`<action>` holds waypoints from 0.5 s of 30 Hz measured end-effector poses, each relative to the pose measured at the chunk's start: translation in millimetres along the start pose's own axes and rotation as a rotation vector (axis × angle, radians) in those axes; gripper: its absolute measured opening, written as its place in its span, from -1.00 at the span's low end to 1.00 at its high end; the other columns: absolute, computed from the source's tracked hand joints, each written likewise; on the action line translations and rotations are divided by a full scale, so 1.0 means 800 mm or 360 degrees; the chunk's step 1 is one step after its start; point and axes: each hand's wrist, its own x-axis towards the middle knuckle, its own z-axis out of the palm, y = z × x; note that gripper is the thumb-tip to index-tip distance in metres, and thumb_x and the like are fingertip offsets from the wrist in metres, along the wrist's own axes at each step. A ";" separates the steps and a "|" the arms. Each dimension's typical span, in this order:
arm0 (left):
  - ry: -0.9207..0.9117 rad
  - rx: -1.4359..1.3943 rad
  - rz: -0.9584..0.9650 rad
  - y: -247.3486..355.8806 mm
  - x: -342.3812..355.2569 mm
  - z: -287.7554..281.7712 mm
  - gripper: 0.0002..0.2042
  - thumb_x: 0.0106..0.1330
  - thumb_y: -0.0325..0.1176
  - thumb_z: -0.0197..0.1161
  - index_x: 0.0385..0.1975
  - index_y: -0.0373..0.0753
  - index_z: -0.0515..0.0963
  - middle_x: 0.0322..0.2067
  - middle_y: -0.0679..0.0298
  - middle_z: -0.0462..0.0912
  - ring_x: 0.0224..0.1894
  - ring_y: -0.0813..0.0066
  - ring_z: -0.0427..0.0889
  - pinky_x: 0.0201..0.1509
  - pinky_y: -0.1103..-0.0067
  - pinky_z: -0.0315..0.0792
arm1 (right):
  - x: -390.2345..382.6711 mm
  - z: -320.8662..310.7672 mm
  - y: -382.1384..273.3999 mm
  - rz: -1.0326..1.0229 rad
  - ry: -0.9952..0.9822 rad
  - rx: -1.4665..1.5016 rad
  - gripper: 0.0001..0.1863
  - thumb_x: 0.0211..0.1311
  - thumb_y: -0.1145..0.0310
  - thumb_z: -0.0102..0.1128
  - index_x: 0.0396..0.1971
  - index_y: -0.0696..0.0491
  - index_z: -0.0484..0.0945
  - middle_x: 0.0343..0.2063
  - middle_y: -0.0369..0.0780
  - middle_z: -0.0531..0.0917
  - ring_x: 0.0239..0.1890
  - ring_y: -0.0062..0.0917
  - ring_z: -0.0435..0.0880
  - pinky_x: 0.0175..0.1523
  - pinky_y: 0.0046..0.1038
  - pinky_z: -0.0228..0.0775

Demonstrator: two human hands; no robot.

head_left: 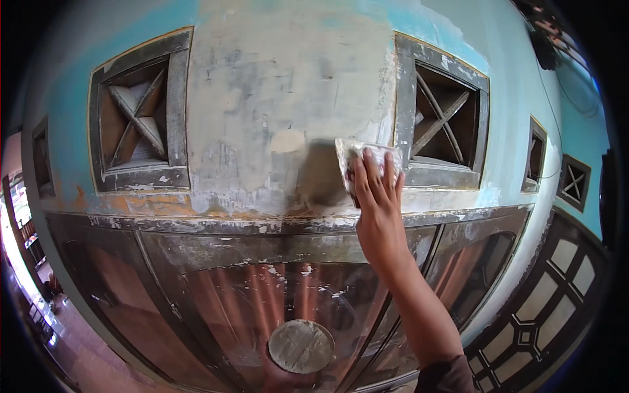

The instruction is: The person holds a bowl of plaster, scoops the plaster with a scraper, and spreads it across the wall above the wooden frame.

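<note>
My right hand is raised to the wall, its fingers wrapped over a flat putty scraper smeared with pale filler. The blade is held at a patched, off-white stretch of wall, just left of the right vent's frame, and casts a dark shadow there. Low in the head view, my left hand holds a round container with grey filler at its top; most of those fingers are hidden beneath it.
Two crossed wooden vents flank the patch on the blue wall. Below run weathered wooden window panels with glass and curtains behind. A panelled door stands at the right, cables hang above it, and a bright opening with pink floor shows left.
</note>
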 end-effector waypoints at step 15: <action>-0.0199 -0.0669 -0.0267 0.012 -0.004 0.018 -0.25 0.38 0.34 -0.24 0.26 -0.20 0.40 0.25 0.02 0.45 0.30 -0.11 0.39 0.35 -0.11 0.23 | -0.050 -0.041 -0.018 -0.0143 -0.0175 0.0105 -0.30 0.14 0.70 -0.11 0.38 0.26 0.16 0.44 0.06 0.11 0.48 0.20 -0.11 0.44 0.22 -0.16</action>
